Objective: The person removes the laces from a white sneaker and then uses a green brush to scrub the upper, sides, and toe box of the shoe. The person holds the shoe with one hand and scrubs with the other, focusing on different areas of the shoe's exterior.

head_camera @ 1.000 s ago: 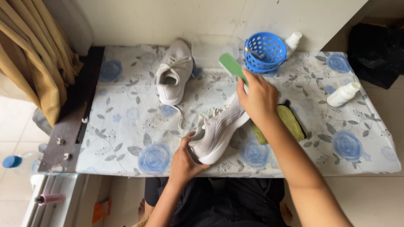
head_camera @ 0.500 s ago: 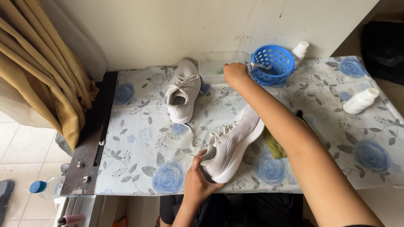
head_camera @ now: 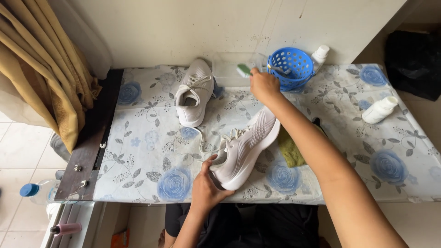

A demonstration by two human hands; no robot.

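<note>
Head view looks down on your two hands over a table (head_camera: pixel 138 151) covered with a blue-rose patterned cloth. Your left hand (head_camera: pixel 207 186) is closed around the heel end of a white sneaker (head_camera: pixel 245 149), fingers wrapped on the heel and sole, holding it tilted on its side near the table's front edge with its toe pointing away from you. Its loose laces trail onto the cloth to the left. Your right hand (head_camera: pixel 263 86) reaches far across, closed on a green-handled brush (head_camera: pixel 243 70) whose head sits over a clear plastic container (head_camera: pixel 227 69) at the back wall. Just beside that hand, on its right, stands a blue perforated basket (head_camera: pixel 290 68), and a white bottle (head_camera: pixel 319 54) leans behind the basket.

A second white sneaker (head_camera: pixel 195 92) rests upright on the cloth to the left of the container, well apart from the one you hold. A green cloth (head_camera: pixel 290 149) lies under your right forearm, touching the held sneaker's far side. Another small white bottle (head_camera: pixel 379 109) lies on its side toward the table's right.
</note>
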